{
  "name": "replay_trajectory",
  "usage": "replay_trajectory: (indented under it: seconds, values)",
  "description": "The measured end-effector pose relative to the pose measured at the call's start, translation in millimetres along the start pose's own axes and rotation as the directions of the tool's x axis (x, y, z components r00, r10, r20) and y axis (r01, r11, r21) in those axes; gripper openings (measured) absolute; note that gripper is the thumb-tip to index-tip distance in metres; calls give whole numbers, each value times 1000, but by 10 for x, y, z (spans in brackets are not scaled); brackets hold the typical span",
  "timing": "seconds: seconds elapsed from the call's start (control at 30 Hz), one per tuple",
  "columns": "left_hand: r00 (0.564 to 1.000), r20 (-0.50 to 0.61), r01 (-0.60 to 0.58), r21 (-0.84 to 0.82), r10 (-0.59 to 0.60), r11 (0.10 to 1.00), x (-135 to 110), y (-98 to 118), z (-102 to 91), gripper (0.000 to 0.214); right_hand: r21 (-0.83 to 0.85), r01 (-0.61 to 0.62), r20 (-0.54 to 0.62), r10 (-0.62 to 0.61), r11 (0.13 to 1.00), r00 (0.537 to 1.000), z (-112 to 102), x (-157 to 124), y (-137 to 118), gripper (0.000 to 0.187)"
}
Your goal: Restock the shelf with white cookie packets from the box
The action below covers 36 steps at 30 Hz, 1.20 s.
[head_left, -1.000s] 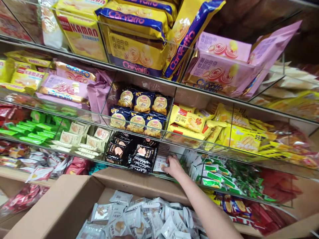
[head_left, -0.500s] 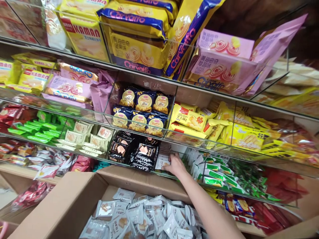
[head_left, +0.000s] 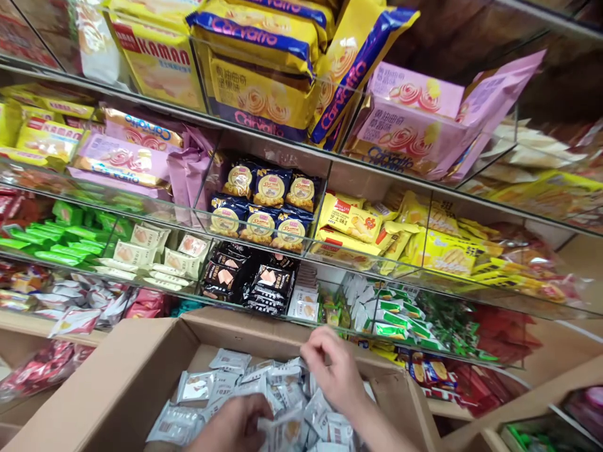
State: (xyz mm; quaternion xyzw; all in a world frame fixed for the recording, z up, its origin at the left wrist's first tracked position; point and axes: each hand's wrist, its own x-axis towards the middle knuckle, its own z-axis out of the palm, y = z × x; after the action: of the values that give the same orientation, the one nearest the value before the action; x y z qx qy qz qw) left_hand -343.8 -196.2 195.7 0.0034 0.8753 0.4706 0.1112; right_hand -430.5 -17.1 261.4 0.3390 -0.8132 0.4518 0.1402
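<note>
A cardboard box point(head_left: 110, 376) holds many small silver-white wrapped snack packets point(head_left: 230, 361). My left hand point(head_left: 230, 424) is low inside the box, its fingers closed on the edge of a blurred snack packet point(head_left: 287, 430). Above the box's right half, my right hand point(head_left: 332, 370) has loosely curled fingers, with a gap by the thumb and nothing visible in them. On the shelf just beyond, similar silver-white packets point(head_left: 304, 304) stand in a narrow row beside black packets point(head_left: 271, 285).
Glass-fronted shelves rise behind the box. Yellow packs point(head_left: 348, 220), navy cookie packs point(head_left: 271, 188) and pink packs point(head_left: 414, 125) fill compartments. Green-and-white packets point(head_left: 391, 311) lie right of the silver row. A glass ledge point(head_left: 325, 323) runs close to the box's far flap.
My right hand has left the silver-white packets on the shelf and come back over the box. My left hand has come into view among the packets.
</note>
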Motion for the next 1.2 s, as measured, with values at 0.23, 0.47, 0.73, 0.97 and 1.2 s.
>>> replay_trajectory:
  seconds: [0.23,0.47,0.73,0.97,1.2]
  values:
    - [997,-60,-74,-655,45,752,42,290,-228,39,396,-589,194,562,705,804,424,-669,31,39]
    - [999,29,45,-715,-34,698,-24,205,-125,45,453,-523,134,525,722,841,526,-710,15,30]
    - [996,-92,-69,-578,19,813,-54,164,-177,39,418,-557,316,460,717,830,355,-741,56,30]
    - [996,-60,6,-646,-59,763,80,-55,-161,50,391,-439,-105,513,809,852,-379,79,258,35]
    - [999,35,15,-389,-1,921,118,-336,35,41,-169,-421,179,448,891,876,-168,855,927,20]
